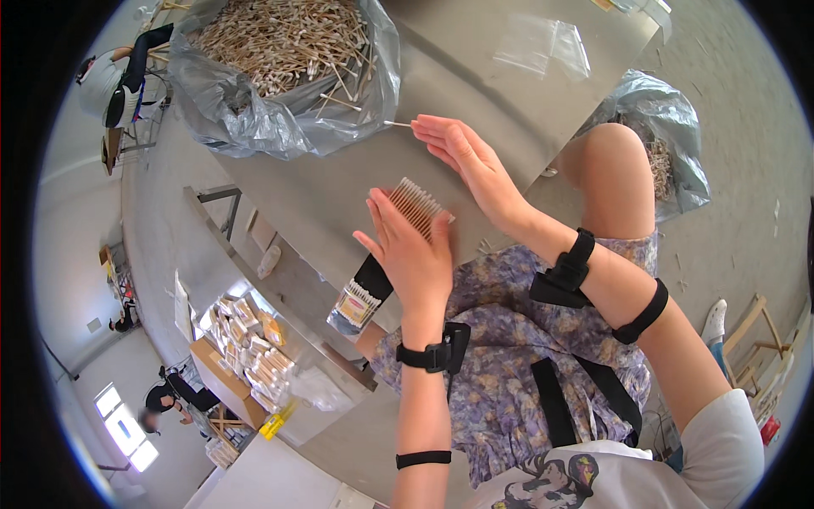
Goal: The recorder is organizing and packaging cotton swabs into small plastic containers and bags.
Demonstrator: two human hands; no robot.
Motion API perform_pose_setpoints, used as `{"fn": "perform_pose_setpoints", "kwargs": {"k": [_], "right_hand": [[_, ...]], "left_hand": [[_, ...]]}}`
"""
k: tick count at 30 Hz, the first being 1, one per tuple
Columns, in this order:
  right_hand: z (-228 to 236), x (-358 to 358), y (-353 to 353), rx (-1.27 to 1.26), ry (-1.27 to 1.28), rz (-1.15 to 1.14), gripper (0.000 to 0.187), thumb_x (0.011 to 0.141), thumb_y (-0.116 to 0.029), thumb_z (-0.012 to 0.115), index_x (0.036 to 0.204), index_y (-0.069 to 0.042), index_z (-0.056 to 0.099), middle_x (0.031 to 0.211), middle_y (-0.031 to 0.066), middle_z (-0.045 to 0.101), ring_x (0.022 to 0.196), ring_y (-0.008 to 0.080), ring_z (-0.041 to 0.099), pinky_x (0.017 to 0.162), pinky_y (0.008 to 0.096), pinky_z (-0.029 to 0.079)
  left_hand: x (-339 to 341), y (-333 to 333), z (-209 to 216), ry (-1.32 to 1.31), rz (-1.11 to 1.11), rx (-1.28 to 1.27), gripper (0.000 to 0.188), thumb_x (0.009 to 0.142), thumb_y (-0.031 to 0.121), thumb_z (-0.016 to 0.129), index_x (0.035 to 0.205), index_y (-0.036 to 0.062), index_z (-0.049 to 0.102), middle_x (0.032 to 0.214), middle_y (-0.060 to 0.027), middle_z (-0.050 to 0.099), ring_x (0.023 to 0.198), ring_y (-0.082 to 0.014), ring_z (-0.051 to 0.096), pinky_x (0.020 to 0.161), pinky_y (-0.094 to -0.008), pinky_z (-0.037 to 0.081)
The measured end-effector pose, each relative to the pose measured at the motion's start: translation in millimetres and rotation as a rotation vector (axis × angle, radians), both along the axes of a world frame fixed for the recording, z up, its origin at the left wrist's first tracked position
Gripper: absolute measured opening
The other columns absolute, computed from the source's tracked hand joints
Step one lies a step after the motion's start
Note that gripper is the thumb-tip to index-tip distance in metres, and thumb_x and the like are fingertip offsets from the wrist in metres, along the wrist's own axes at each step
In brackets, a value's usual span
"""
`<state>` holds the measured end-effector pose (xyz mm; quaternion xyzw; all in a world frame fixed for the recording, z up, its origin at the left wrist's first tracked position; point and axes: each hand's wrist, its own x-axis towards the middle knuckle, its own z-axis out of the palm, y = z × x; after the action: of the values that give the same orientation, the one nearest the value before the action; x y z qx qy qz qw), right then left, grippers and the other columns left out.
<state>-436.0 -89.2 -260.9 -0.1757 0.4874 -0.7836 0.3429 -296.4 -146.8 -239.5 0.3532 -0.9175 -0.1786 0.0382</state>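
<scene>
My left hand (pixel 411 254) holds a flat row of cotton swabs (pixel 415 209) between thumb and fingers, just above the grey table (pixel 475 93). The swabs lie side by side with their tips lined up. To the right and farther away, my right hand (pixel 471 161) has its fingers together on a single cotton swab (pixel 398 124), whose white tip points left. That tip is close to the rim of a grey plastic bag (pixel 288 140) heaped with loose cotton swabs (pixel 275 42). A packet of cotton swabs (pixel 354 307) sits below my left hand, by the table edge.
Clear plastic bags (pixel 547 47) lie at the table's far right. Another bag of swabs (pixel 661 153) stands right of my knee. On the left, a second table carries a cardboard box (pixel 225 377) and many packed swab packets (pixel 250 343). Several people are in the left background.
</scene>
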Motion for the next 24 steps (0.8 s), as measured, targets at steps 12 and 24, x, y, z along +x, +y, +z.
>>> {"fn": "perform_pose_setpoints", "kwargs": {"k": [12,24], "right_hand": [[2,16,-7,-0.076,-0.045,0.047,0.058,0.108,-0.045,0.039,0.139,0.003,0.047,0.141,0.0152,0.053,0.135,0.0235,0.047,0.114,0.0368,0.036],[6,20,-16,-0.024,0.032,0.114,0.058,0.108,-0.043,0.04,0.143,0.002,0.043,0.144,0.0175,0.05,0.14,0.0254,0.043,0.116,0.0372,0.033]], "left_hand": [[-3,-1,-1,1.207,0.622,0.75,0.072,0.108,0.049,0.025,0.154,-0.0047,0.014,0.161,-0.0241,0.022,0.151,-0.0351,0.016,0.125,-0.0463,0.011],[-14,8,-4,1.198,0.595,0.705,0.075,0.107,0.052,0.025,0.156,-0.0027,0.012,0.163,-0.0203,0.016,0.15,-0.0339,0.02,0.125,-0.0453,0.014]]}}
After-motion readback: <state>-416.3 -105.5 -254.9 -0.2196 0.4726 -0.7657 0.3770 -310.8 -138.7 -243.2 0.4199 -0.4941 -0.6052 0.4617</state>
